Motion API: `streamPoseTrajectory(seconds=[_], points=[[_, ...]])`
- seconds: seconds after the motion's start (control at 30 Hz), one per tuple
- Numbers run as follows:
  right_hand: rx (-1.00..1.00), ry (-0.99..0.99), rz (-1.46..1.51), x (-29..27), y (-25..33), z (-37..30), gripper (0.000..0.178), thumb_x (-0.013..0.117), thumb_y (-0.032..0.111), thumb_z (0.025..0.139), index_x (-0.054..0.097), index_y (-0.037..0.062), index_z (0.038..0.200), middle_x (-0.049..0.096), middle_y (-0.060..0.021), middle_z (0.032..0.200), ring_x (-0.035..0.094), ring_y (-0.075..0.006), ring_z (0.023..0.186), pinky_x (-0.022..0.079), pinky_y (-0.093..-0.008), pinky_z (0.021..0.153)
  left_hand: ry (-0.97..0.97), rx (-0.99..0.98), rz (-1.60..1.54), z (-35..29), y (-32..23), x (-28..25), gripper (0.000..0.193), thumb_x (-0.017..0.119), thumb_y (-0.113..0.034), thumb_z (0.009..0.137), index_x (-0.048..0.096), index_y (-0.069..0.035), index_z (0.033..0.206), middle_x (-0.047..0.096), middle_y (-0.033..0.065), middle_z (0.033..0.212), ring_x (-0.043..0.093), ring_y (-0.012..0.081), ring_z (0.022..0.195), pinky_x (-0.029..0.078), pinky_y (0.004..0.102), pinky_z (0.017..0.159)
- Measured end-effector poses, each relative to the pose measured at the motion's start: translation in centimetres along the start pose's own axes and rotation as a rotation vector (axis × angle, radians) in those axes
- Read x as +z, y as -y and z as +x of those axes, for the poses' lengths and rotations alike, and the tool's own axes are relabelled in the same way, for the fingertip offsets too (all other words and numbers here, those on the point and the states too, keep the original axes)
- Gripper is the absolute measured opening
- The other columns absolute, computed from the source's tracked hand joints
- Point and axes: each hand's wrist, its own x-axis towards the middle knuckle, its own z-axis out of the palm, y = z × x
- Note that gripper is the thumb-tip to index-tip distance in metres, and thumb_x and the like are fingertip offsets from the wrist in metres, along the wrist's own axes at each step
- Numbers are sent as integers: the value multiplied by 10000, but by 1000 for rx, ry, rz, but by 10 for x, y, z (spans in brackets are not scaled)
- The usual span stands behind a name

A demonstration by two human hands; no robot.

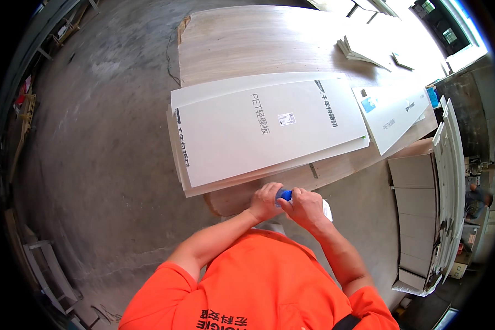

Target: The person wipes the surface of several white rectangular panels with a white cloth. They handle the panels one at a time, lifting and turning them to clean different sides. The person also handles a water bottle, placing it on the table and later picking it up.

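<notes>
In front of my body, at the near edge of the table, my left hand (266, 201) is closed around a clear, bluish bottle with a blue cap (286, 194). My right hand (306, 207) meets it from the other side, its fingers curled at the cap. Most of the bottle is hidden by both hands. A small white object (328, 209) shows beside my right hand; what it is I cannot make out. Just beyond the hands lies a stack of large white boards (225, 143) with dark print and a small label.
The boards rest on a wood-grained table (231, 41). To their right lies another white panel (390, 118), with small offcuts (363, 52) farther back. Tall boards (418, 209) stand on the right. Past them another person (477, 201) is visible. Concrete floor (104, 154) stretches left.
</notes>
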Motion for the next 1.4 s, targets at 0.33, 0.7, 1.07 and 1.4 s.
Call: streamPoseTrajectory(seconds=[0.33, 0.7, 1.07, 1.4], points=[[53, 228, 513, -18, 21, -14, 531, 718, 405, 934, 585, 62, 1316, 702, -206, 1084, 709, -320, 1006, 560, -407, 865, 14, -143, 21, -36, 2, -37, 597, 891, -295, 669, 617, -84, 1155, 695, 150, 1094, 694, 372, 985, 586, 467, 798], [312, -1344, 988, -223, -188, 6, 477, 691, 77, 974, 515, 9, 1413, 660, -168, 1238, 690, -250, 1051, 620, -362, 823, -122, -474, -31, -139, -18, -155, 682, 916, -250, 648, 593, -58, 1217, 685, 148, 1104, 691, 340, 1018, 566, 414, 888], [-1408, 807, 1135, 30, 357, 50, 214, 703, 105, 861, 730, 80, 1072, 731, -128, 914, 694, -300, 869, 522, -424, 765, -214, -537, 9, -228, -20, -192, 703, 949, -237, 633, 613, -41, 1218, 690, 127, 1138, 697, 273, 1001, 554, 388, 884], [704, -623, 412, -12, -173, 150, 152, 735, 205, 857, 761, 65, 913, 738, -138, 978, 700, -333, 890, 566, -403, 809, -261, -300, -92, -175, 49, -165, 663, 943, -167, 648, 598, -12, 1193, 650, 124, 1124, 667, 254, 1005, 543, 370, 894]])
